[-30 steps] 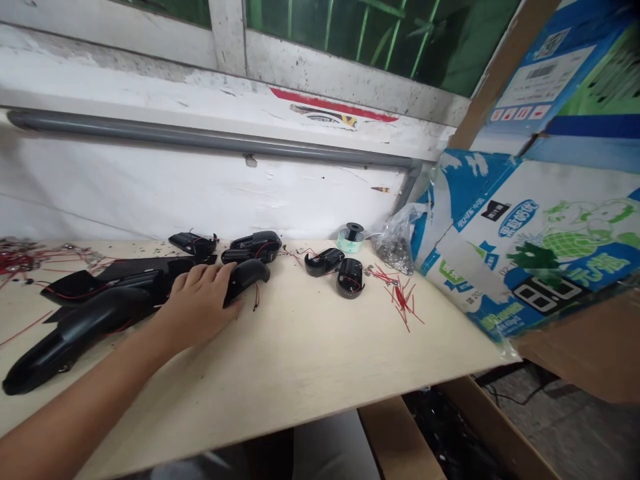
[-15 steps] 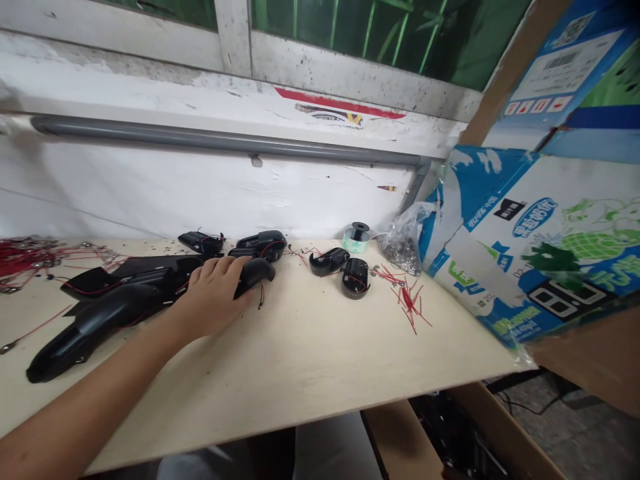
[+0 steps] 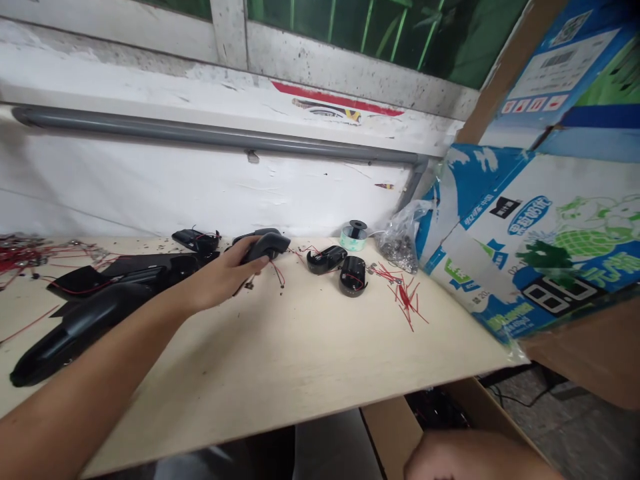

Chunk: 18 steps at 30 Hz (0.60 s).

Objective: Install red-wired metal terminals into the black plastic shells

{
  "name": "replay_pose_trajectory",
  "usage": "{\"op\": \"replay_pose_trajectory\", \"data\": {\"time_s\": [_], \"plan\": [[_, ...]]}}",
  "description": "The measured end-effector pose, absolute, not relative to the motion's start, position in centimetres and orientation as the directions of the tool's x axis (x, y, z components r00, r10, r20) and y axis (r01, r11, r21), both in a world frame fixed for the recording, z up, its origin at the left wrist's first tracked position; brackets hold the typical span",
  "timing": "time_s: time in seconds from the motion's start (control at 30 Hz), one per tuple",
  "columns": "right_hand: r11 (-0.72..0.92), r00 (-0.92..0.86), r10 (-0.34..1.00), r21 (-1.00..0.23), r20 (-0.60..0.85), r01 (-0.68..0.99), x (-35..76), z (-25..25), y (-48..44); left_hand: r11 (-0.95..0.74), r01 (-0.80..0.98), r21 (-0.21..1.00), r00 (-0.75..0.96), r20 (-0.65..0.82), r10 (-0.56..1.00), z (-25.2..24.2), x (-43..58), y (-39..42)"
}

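Note:
My left hand (image 3: 225, 273) is wrapped round a curved black plastic housing (image 3: 270, 245), held a little above the table, with thin red wires dangling below it. Left of that hand, a long black housing (image 3: 90, 333) and several other black plastic parts lie together. Two small rounded black parts, one an open shell (image 3: 327, 259) and one standing piece (image 3: 353, 277), sit to the right of the hand. At the bottom right edge, my right hand (image 3: 475, 460) shows only in part, over an open cardboard box (image 3: 393, 427); its fingers are hidden.
Loose red wires (image 3: 407, 300) lie on the wooden table (image 3: 300, 360), beside a clear bag of small parts (image 3: 400, 243) and a tape roll (image 3: 353, 237). More red wires (image 3: 30, 257) are heaped at far left. Printed cartons (image 3: 550, 247) stand along the right side.
My left hand has lifted the curved black housing off the group of parts and moved it slightly up and right. My right hand has come into view at the bottom right.

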State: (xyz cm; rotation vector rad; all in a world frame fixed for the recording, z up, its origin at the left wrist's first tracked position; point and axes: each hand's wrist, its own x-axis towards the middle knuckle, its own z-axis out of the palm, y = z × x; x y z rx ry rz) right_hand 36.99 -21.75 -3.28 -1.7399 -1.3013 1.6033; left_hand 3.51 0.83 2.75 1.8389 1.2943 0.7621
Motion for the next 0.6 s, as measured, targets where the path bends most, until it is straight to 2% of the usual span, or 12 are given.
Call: {"op": "replay_pose_trajectory", "data": {"time_s": [0.03, 0.1, 0.17, 0.23, 0.3, 0.37, 0.6], "plan": [[-0.423, -0.207, 0.831, -0.829, -0.516, 0.365, 36.7, -2.3, -20.4, -0.115, 0.342, 0.932, 0.346, -0.011, 0.938, 2.9, 3.8, 0.9], [-0.328, -0.388, 0.786, -0.857, -0.481, 0.398, 35.4, -0.4, -17.4, 0.109, 0.042, 0.993, 0.412, -0.117, 0.904, 2.5, 4.3, 1.0], [-0.11, -0.522, 0.79, -0.912, -0.321, 0.396, 33.3, 0.9, -14.1, 0.304, -0.162, 0.939, 0.469, -0.198, 0.861, 1.7, 4.7, 1.0], [-0.087, -0.482, 0.842, -0.941, -0.245, 0.327, 30.8, 1.7, -10.8, 0.408, -0.287, 0.867, 0.482, -0.238, 0.843, 0.9, 5.0, 0.7], [-0.067, -0.378, 0.91, -0.959, -0.172, 0.275, 28.2, 1.7, -7.6, 0.443, -0.372, 0.815, 0.456, -0.255, 0.852, 0.4, 5.3, 0.4], [-0.104, -0.295, 0.941, -0.97, -0.168, 0.22, 26.0, 1.3, -4.8, 0.45, -0.43, 0.783, 0.446, -0.25, 0.86, 0.0, 5.5, 0.0], [-0.142, -0.46, 0.884, -0.984, -0.076, -0.11, 23.4, -1.5, -1.9, 0.404, -0.422, 0.811, 0.585, -0.097, 0.805, -1.4, 6.3, -0.4]]}}
